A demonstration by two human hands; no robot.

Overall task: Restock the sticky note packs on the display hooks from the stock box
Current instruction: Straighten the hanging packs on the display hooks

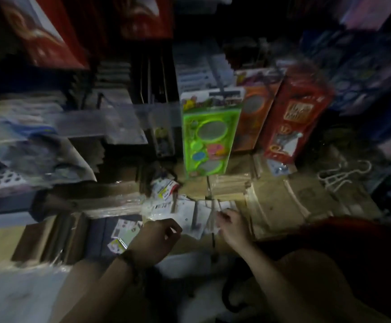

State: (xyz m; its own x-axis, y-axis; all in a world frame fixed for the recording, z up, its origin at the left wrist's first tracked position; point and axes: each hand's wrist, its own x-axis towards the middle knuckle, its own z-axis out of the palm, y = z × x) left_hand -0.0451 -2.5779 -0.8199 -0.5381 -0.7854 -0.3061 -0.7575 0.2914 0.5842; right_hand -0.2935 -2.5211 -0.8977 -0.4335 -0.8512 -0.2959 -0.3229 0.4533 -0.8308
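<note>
Dim, cluttered shelves [110, 136] are seen. A pack [207, 214] is pinched by right fingers [223, 215], left fingers [174, 229] loose; hooking is judged next.

Flat cardboard [283, 206] right of the loose packs [189, 215] leaves open passage. Behind them an upright green toy card [205, 134] (orange box [252, 113], red box [294, 117] beside it) blocks reach.

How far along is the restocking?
Early, it seems. Done: nothing I can confirm; no pack shows on a hook in this dark, blurred view. In hand: the left hand and right hand are at the loose packs; their grip is unclear. Left: hanging them.
</note>
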